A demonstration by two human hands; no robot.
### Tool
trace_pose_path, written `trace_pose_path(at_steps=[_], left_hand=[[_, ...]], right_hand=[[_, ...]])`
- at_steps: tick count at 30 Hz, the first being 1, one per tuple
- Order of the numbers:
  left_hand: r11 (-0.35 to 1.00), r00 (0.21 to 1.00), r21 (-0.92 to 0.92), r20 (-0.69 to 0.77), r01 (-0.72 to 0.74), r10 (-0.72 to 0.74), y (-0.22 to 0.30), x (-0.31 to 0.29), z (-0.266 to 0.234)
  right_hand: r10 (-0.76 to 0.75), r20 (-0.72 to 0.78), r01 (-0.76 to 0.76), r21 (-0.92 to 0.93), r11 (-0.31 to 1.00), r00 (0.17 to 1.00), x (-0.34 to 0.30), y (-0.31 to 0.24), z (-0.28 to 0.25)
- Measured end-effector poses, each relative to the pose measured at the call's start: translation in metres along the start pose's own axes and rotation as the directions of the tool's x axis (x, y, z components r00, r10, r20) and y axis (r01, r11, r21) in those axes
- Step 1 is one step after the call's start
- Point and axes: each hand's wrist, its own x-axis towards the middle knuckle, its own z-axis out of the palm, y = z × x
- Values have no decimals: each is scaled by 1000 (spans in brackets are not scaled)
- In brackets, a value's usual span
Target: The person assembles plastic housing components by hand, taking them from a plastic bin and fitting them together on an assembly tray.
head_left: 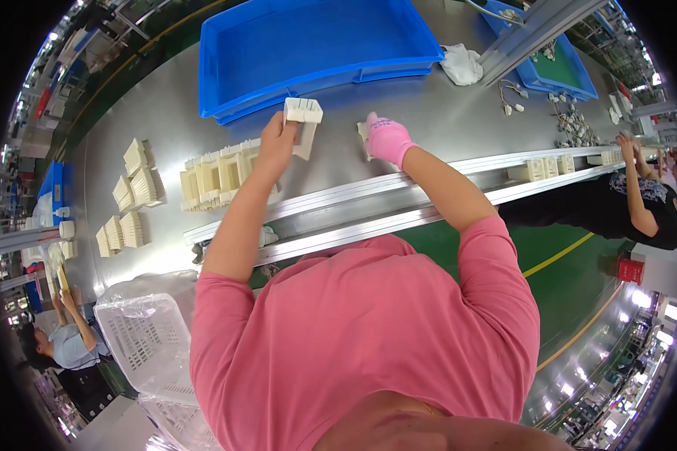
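Observation:
My bare left hand (277, 146) is closed on a white plastic housing (304, 113), held above the metal table near the blue tray. To its right, my right hand (388, 141) wears a pink glove and grips a pale flat-looking piece (363, 138), mostly hidden behind the glove. Beside my left forearm stands a row of cream plastic housings (217, 177), side by side along the table's near edge. The forearm covers part of that row.
A large blue tray (320, 86) lies beyond my hands. Stacks of cream ribbed parts (136, 188) stand at left. A white cloth (461, 65), a metal post (538, 37) and wired connectors (574, 124) are at right. Aluminium rails (338, 197) edge the table. Co-workers sit on both sides.

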Motion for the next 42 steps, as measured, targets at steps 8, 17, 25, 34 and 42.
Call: trace_pose_path(at_steps=[8,17,25,34,42], left_hand=[[840,963,-487,7,238,-268,-24,0,60],[837,1000,-547,-20,-26,17,-12,-15,73],[843,993,-531,21,-86,115,4,-25,61],[650,979,-746,202,144,15,13,-31,63],[795,808,-530,583,296,88,28,-33,46]], right_hand=[[-189,-154,233,362,903,970,-27,11,-37],[-245,-653,621,437,651,717,-68,-41,-27],[-257,-660,627,415,659,706,-83,-43,-26],[-459,-265,491,721,489,848,-105,-33,-62],[-494,-459,613,762,209,739,-113,-3,-74]])
